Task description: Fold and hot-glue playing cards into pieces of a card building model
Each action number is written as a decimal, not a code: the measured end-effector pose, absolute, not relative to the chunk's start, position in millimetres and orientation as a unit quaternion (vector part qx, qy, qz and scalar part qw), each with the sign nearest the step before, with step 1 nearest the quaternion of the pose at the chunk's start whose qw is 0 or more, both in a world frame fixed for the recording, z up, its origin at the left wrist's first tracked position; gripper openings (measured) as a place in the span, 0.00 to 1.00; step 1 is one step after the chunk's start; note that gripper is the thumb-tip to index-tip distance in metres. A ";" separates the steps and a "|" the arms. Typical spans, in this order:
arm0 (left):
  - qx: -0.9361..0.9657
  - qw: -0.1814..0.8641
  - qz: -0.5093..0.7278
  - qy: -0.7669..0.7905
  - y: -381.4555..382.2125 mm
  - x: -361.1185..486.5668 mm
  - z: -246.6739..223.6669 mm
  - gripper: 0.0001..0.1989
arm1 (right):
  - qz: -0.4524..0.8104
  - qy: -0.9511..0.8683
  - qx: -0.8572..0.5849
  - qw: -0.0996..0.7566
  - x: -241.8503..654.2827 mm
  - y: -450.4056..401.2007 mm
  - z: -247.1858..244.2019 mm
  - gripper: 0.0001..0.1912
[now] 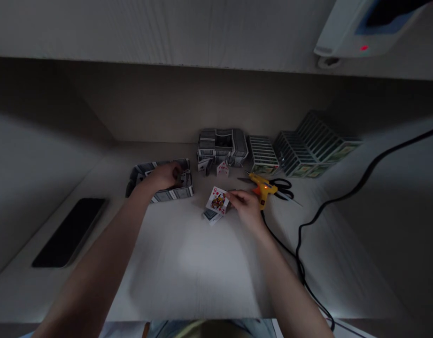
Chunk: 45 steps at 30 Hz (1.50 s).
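Note:
Between the thumb and fingers of my right hand (245, 206) is a queen of diamonds playing card (217, 201), face up and tilted. Partly under it, on the table, lies another card or small stack of cards (211, 216) with a dark patterned back. My left hand (166, 176) reaches into a long open box (177, 193) covered in grey card backs. Its fingers are curled down inside; what they grip, if anything, is hidden. Cards (185, 177) show in the box beside the fingers.
Behind stands a grey card-covered structure (223, 141), with folded cards (222, 168) before it. To the right are slatted card blocks (264, 152), a yellow glue gun (264, 186) with a black cord (297, 253), and scissors (282, 187). A phone (70, 232) lies left. A shelf (202, 33) overhangs.

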<state>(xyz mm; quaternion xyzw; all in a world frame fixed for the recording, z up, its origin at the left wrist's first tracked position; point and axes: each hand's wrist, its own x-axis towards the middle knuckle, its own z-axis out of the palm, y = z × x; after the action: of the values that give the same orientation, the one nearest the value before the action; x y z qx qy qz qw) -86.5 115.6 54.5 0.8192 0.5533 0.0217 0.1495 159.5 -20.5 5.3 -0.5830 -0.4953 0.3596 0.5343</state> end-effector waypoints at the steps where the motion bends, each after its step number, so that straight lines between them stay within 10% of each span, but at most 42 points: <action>1: 0.826 0.151 0.041 0.542 115.9 -86.1 52.7 0.23 | 0.362 -0.493 -0.584 0.534 159.4 -20.5 5.5 0.15; 26: 0.830 0.177 0.008 0.529 109.0 -71.9 52.2 0.14 | 0.386 -0.479 -0.577 0.537 158.7 -19.8 4.8 0.15; 32: 0.750 0.147 0.217 0.607 75.5 -78.1 85.5 0.15 | 0.422 -0.455 -0.570 0.539 156.4 -22.4 14.0 0.14; 37: 0.707 0.397 0.283 0.512 27.3 -58.9 95.6 0.15 | 0.419 -0.440 -0.566 0.557 153.9 -25.1 20.8 0.13; 45: 0.683 0.470 0.297 0.473 7.1 -6.5 62.8 0.14 | 0.403 -0.498 -0.531 0.555 150.2 -30.4 27.8 0.10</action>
<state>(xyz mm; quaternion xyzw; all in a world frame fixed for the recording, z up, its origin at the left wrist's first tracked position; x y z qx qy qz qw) -6.5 7.1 62.8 0.6832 0.4731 0.2971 0.4701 150.2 -30.4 27.8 -0.5315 -0.4978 0.4025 0.5547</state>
